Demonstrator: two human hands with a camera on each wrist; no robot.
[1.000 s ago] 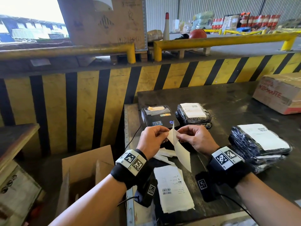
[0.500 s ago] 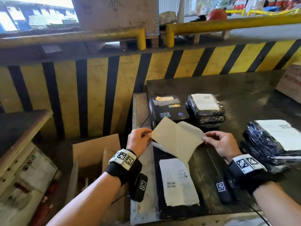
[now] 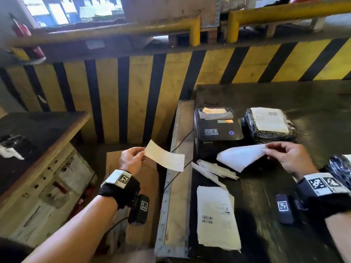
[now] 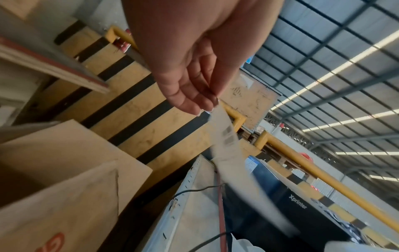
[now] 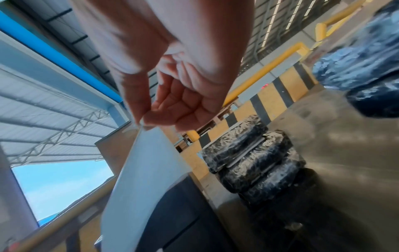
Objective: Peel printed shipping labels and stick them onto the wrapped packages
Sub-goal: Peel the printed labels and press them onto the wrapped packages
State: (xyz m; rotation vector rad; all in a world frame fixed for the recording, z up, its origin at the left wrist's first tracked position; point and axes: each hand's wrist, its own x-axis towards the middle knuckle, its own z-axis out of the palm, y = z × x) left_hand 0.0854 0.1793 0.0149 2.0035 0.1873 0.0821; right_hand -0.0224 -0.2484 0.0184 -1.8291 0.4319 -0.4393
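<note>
With the left hand (image 3: 131, 159) pinching the backing (image 3: 164, 158), the right hand (image 3: 286, 158) pinching the peeled label (image 3: 240, 156) should keep it taut and uncurled toward a wrapped package (image 3: 268, 124).

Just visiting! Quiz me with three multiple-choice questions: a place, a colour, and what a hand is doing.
1. Where is the printer? A) on the table, left of a wrapped package B) on the floor C) in a box
2. The wall stripes are: A) red and white B) yellow and black C) blue and green
3. The right hand is: A) lying flat B) gripping the printer C) pinching a white sheet
Answers: A, it sits beside the package; B, seen behind the table; C, fingertips clamp its corner.
</note>
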